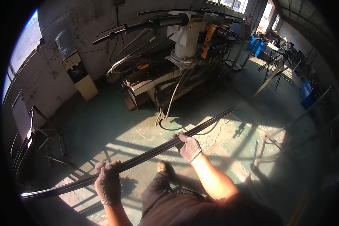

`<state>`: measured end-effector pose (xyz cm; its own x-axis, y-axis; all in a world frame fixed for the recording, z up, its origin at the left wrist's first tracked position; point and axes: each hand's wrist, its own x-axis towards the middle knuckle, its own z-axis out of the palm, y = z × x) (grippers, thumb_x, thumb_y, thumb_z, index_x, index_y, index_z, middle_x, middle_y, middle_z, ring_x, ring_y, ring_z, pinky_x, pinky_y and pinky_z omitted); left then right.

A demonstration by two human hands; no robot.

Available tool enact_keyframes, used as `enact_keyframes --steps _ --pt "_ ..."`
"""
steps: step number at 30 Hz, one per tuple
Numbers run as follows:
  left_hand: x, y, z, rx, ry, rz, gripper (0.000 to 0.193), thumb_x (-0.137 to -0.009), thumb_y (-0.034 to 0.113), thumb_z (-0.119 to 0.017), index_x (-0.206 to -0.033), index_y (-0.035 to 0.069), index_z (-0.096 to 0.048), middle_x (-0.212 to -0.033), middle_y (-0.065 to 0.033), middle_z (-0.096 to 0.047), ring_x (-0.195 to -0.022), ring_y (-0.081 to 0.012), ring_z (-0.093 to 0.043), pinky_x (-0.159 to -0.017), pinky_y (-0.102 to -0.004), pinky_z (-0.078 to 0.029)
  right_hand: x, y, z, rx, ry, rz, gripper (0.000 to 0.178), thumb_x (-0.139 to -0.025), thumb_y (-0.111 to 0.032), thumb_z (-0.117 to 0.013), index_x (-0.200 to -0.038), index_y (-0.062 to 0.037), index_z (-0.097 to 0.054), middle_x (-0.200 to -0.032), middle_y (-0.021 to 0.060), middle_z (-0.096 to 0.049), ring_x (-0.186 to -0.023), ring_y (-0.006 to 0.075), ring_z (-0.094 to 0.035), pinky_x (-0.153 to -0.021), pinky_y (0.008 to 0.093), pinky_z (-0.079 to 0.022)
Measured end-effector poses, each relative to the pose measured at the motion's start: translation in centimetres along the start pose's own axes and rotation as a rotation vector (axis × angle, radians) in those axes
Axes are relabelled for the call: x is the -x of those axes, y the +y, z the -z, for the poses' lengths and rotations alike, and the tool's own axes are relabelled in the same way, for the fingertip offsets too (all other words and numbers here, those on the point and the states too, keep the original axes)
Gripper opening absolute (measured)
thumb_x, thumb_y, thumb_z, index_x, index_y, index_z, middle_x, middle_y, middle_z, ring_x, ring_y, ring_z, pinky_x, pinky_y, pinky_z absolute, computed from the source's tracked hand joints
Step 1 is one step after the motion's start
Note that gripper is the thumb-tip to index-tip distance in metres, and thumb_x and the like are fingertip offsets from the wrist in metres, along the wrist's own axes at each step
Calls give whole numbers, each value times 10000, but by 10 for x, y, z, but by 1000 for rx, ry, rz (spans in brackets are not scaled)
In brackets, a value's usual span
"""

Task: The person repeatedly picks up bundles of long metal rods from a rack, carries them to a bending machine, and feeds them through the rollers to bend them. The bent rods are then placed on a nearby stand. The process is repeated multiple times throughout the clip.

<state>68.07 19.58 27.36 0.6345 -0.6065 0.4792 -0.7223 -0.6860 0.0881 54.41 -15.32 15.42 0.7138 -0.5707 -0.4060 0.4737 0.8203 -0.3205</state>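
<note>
A bundle of long, thin dark metal rods (148, 153) stretches across in front of me, off the floor, from the lower left up to the right. My left hand (108, 182), in a knitted work glove, grips the bundle toward its left part. Further along to the right, my right hand (187, 146) wears the same kind of glove and is closed round the rods. Both hands' fingers are partly hidden by the bundle. How many rods there are I cannot make out.
Ahead stands a large machine (184, 49) with a long arm and hanging hoses. A beige control cabinet (81, 77) is by the wall. At left is a metal frame stand (49, 137); another rack (265, 148) stands at right. Blue bins (307, 94) sit further right.
</note>
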Motion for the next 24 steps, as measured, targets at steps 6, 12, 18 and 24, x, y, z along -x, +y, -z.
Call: enact_keyframes --steps 6,12,18,24 --pt "-151 -58 -57 1772 304 600 375 -1193 107 -511 -1510 -91 -544 -1185 -157 -674 -1169 -332 -690 -1212 -557 -532 -110 -176 -28 20 103 257 123 -1112 -67 -684 -1168 33 -640 -1104 148 -684 -1117 320 -714 -1135 530 -606" --pt "-295 -2 -125 1212 119 403 438 -1169 86 -588 -1562 -100 -534 -1284 -211 -714 -1231 -331 -716 -1175 -511 -568 -198 -341 -33 51 215 533 180 -1093 -186 -773 -1162 -40 -693 -1082 87 -719 -1055 295 -725 -1021 450 -620" --pt "-422 102 -198 1157 57 400 344 -1149 62 -596 -1474 -52 -596 -1184 -88 -697 -1153 -245 -697 -1129 -436 -569 -316 -489 -7 65 225 566 215 -1080 -283 -797 -1100 -94 -697 -1014 44 -704 -1000 261 -713 -988 440 -604" --pt "-518 228 -266 1332 28 457 210 -1107 81 -619 -1300 -1 -637 -1157 -82 -685 -1173 -264 -681 -1134 -420 -548 -444 -652 -4 38 300 528 245 -1043 -306 -843 -1067 -111 -697 -983 39 -688 -936 230 -705 -924 402 -617"
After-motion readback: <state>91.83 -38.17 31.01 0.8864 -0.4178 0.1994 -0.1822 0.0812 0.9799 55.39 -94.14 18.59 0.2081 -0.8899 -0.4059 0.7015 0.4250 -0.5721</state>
